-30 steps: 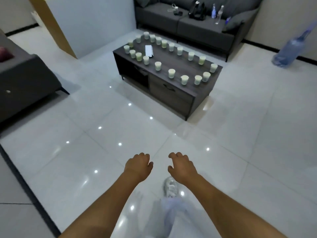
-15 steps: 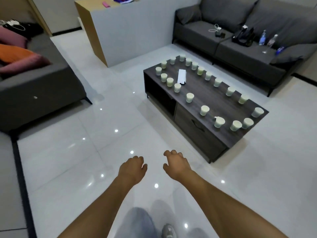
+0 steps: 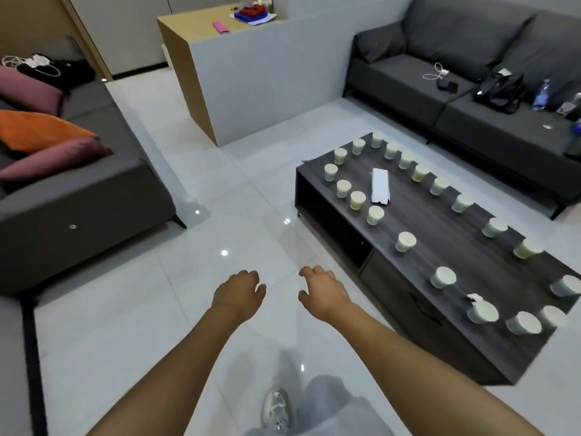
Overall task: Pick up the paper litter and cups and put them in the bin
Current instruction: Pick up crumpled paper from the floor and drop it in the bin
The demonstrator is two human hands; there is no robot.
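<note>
The paper cups [image 3: 405, 241] stand in a ring along the edges of the dark wooden surface [image 3: 490, 265], ahead and to the right of my right grip [image 3: 323, 291]. A flat white paper sleeve [image 3: 379, 185] lies inside the ring near the far end, and a crumpled bit of white paper [image 3: 474, 298] sticks out of one cup on the near side. Both my grips hang out over the tiled floor [image 3: 125, 309], apart from the surface and touching nothing. My left grip [image 3: 239, 292] is loosely curled and empty; my right is the same, fingers relaxed, holding nothing. My shoe [image 3: 276, 409] shows below between my forearms. A grey sofa [image 3: 471, 73] sits beyond the surface, another [image 3: 78, 199] off to my left.
</note>
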